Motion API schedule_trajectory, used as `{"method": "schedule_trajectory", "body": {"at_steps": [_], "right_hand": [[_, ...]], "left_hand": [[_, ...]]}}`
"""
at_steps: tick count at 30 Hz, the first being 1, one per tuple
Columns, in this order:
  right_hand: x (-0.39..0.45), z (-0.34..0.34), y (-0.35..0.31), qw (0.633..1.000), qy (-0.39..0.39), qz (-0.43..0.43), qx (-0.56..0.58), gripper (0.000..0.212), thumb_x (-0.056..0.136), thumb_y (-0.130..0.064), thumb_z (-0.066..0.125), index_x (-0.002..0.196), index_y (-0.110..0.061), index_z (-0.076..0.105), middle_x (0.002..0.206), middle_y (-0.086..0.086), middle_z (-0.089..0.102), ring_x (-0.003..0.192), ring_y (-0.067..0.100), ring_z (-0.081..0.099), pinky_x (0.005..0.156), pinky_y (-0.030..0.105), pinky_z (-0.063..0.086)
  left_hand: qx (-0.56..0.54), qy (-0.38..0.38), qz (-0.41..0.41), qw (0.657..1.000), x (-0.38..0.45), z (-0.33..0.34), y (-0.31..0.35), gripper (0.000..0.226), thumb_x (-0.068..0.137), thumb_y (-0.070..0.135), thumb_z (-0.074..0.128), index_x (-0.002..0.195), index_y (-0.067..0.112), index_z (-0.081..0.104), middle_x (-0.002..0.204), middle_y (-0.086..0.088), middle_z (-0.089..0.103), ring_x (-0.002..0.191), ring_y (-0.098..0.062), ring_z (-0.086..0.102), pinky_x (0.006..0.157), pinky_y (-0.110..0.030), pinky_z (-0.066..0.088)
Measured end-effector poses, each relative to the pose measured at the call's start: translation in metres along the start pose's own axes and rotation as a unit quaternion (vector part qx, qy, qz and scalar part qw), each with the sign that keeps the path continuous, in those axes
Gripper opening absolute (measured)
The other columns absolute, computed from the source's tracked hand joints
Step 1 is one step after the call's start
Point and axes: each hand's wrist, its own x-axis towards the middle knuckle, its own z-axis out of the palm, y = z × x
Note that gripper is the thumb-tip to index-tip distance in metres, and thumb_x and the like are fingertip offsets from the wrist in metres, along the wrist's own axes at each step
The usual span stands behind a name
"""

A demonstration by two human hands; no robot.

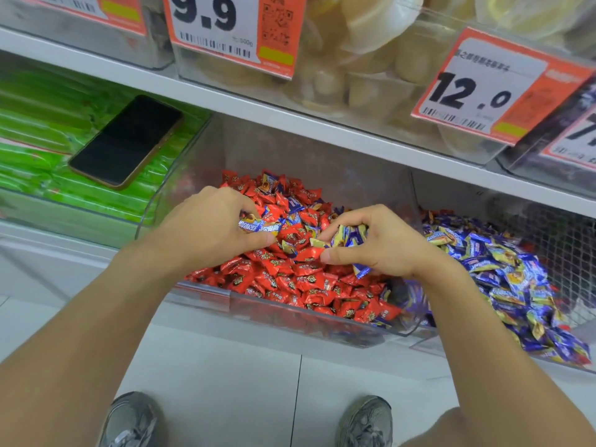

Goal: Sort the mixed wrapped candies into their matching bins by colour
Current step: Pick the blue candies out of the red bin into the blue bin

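Head camera looks down over a shop shelf of clear plastic bins. Farthest left, a bin of green packets [48, 150] has a dark phone [125, 140] lying flat on top of it. Next along, the middle bin [206, 295] holds mostly red candies [290, 279], with a few blue candies [295, 204] scattered through the heap. The person's left hand [206, 227] is down in this bin, its fingers curled round a small bunch of blue-wrapped sweets [254, 224] near the pile's left side. Just beside it, the right hand [380, 243] also sits over the red heap, fingers and thumb bent and pinching a cluster of blue and gold wrappers [348, 237]. To the right, the neighbouring bin [429, 345] is piled with blue and yellow candies [503, 279]. Above, the upper shelf carries orange price tags reading 9.9 [225, 30] and 12.0 [490, 85] on bins of pale goods. Below, two grey shoes [132, 421] stand on the light floor.
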Motion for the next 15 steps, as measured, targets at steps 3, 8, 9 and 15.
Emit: {"method": "schedule_trajectory", "body": {"at_steps": [3,8,9,15], "right_hand": [[-0.004,-0.006,0.004,0.999,0.008,0.013,-0.044,0.028,0.062,-0.036,0.092,0.084,-0.027,0.077,0.081,-0.007,0.073,0.065,0.001,0.062,0.064,0.017,0.047],[-0.005,-0.007,0.005,0.999,0.029,0.019,-0.008,0.026,0.069,-0.037,0.088,0.088,-0.023,0.077,0.066,-0.011,0.068,0.053,-0.002,0.053,0.049,0.012,0.042],[0.0,-0.004,0.006,0.998,0.065,0.014,-0.007,0.025,0.07,-0.04,0.086,0.087,-0.024,0.077,0.067,-0.011,0.069,0.055,-0.001,0.053,0.053,0.014,0.044],[0.033,0.029,0.005,0.999,0.033,0.034,-0.027,0.03,0.067,-0.043,0.089,0.086,-0.026,0.074,0.087,-0.005,0.074,0.079,0.01,0.067,0.082,0.04,0.056]], "left_hand": [[-0.019,0.014,-0.005,1.0,-0.001,0.005,0.009,0.051,0.075,0.063,0.069,0.109,0.026,0.072,0.099,-0.002,0.068,0.089,-0.02,0.062,0.077,-0.034,0.052],[-0.023,0.024,-0.018,0.999,0.0,0.011,0.009,0.055,0.074,0.066,0.068,0.111,0.025,0.071,0.115,-0.002,0.068,0.108,-0.021,0.061,0.088,-0.04,0.053],[-0.021,0.032,-0.021,0.999,0.001,0.01,0.007,0.055,0.074,0.066,0.068,0.11,0.025,0.071,0.113,-0.003,0.069,0.106,-0.022,0.062,0.086,-0.04,0.053],[-0.01,0.065,-0.033,0.997,0.004,0.005,-0.001,0.054,0.075,0.063,0.069,0.111,0.023,0.071,0.107,-0.004,0.071,0.096,-0.025,0.063,0.078,-0.035,0.051]]}}
